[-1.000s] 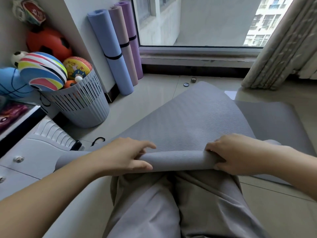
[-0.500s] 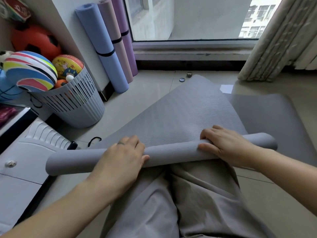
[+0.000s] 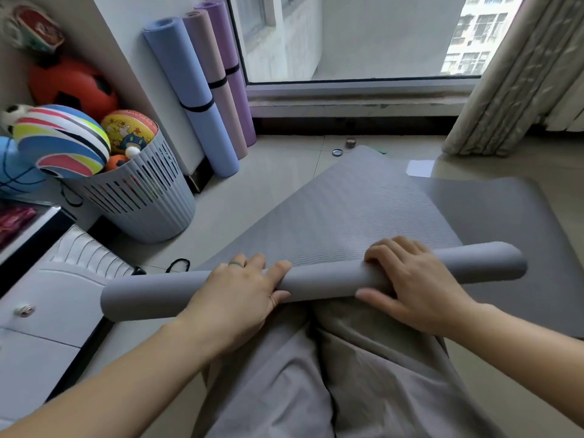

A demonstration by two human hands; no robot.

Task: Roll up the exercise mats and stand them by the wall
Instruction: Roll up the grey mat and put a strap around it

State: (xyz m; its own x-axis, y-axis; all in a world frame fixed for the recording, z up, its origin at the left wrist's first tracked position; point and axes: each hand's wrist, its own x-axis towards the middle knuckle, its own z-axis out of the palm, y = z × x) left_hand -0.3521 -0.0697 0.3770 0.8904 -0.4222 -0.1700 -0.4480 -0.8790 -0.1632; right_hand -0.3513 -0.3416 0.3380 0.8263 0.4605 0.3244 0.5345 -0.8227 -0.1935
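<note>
Left hand (image 3: 240,298), lower centre of frame: fingers draped over the top of the roll, thumb tucked against its near side, so the hand grips the rolled end of the grey mat (image 3: 316,284). Right hand (image 3: 414,286), just right of centre: fingers curled over the crest of the same roll, thumb laid along the near face, likewise gripping. The roll is thin, lies across the frame over the person's lap, and is a little higher at its right end. The unrolled length (image 3: 347,216) runs away toward the window at upper centre, flat on the tiled floor (image 3: 284,184). A smoother grey sheet (image 3: 505,210), apparently a second mat, lies under it at the right. Three finished rolls, blue mat (image 3: 196,99), pink mat (image 3: 215,77) and purple mat (image 3: 237,83), each banded, lean on the wall (image 3: 126,33) at upper left, beside a slotted basket (image 3: 142,203) of balls. Assessment: rolling is in hand, early stage, most of the mat not yet wound. Next move calls for even forward pressure from both hands, with the ends kept level so the roll does not cone
</note>
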